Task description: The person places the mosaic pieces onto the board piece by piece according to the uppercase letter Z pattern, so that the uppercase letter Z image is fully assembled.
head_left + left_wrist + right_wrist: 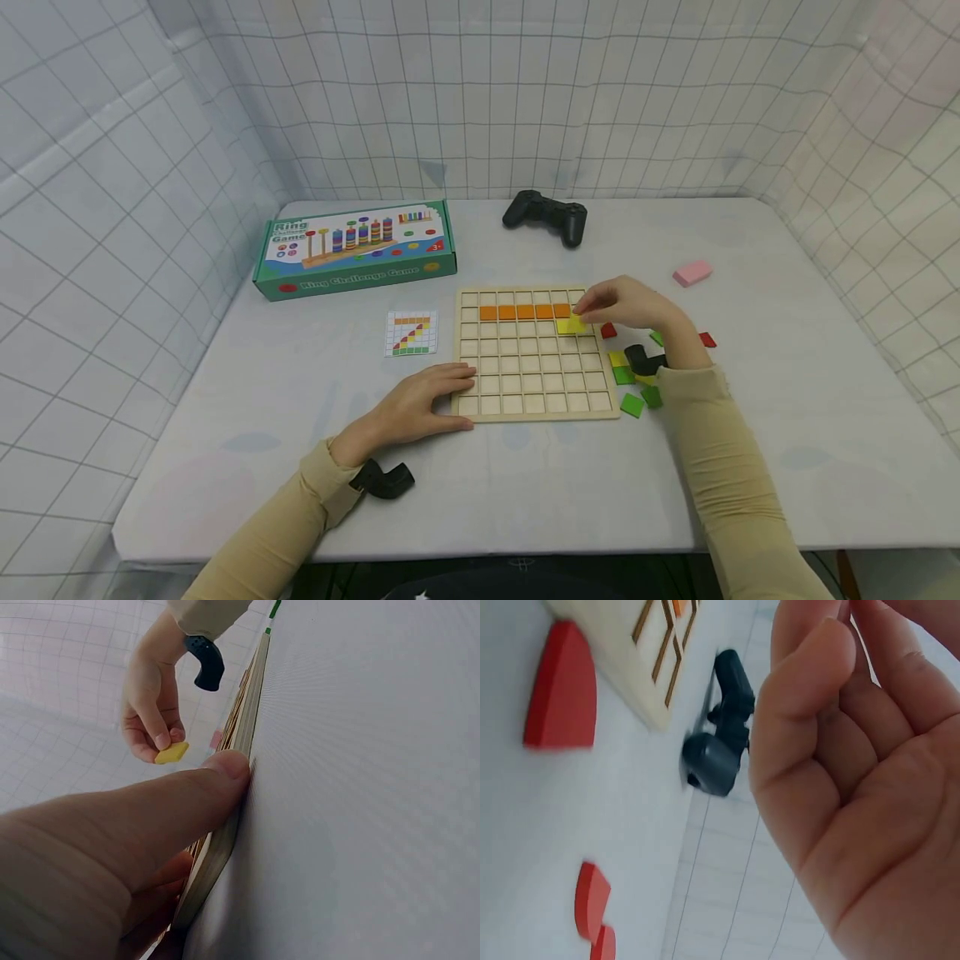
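Note:
A wooden grid board (519, 363) lies on the table, a row of orange tiles (525, 312) set in its upper part. My left hand (420, 402) holds the board's near left corner, fingers over the left side and thumb (214, 776) against the front edge. Above the board's upper right, my right hand (628, 303) pinches a yellow tile (172, 753) between thumb and fingertips. Another yellow tile (563, 327) shows on the board just below the orange row's right end. In the right wrist view the fingertips run out of frame, so the pinched tile is hidden there.
Loose green tiles (632, 405), red tiles (707, 340) and yellow tiles (618, 358) lie right of the board. A pattern card (411, 333) sits to its left. Behind are a green game box (355, 250), a black game controller (546, 215) and a pink block (692, 273).

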A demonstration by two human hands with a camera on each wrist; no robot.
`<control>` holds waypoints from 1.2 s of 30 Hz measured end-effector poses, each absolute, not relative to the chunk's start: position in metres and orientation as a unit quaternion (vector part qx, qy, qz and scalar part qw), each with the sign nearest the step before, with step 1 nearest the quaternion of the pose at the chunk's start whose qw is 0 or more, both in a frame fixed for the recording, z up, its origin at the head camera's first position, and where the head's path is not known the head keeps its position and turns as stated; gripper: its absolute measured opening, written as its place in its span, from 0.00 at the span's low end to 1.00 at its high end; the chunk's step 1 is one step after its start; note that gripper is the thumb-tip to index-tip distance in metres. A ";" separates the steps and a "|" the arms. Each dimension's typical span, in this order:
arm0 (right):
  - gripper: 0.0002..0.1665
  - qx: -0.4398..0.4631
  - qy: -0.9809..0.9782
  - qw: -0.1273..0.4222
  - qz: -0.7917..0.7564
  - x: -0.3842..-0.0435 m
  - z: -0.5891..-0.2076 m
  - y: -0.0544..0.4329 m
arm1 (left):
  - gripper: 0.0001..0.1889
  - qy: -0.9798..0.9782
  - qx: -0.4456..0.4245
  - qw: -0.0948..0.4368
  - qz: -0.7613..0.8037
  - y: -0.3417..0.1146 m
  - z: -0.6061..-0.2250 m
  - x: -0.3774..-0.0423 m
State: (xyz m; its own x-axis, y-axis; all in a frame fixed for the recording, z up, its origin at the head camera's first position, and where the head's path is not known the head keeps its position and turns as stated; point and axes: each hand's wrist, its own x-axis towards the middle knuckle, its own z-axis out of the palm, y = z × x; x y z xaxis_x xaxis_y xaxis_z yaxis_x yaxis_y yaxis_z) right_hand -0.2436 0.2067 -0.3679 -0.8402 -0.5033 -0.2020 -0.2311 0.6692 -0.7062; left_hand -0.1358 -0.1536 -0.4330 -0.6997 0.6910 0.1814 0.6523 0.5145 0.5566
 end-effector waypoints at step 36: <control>0.16 -0.208 0.889 0.194 -0.359 -0.244 -0.366 0.199 | 0.33 0.870 0.390 0.026 0.301 -0.153 -0.434 -0.137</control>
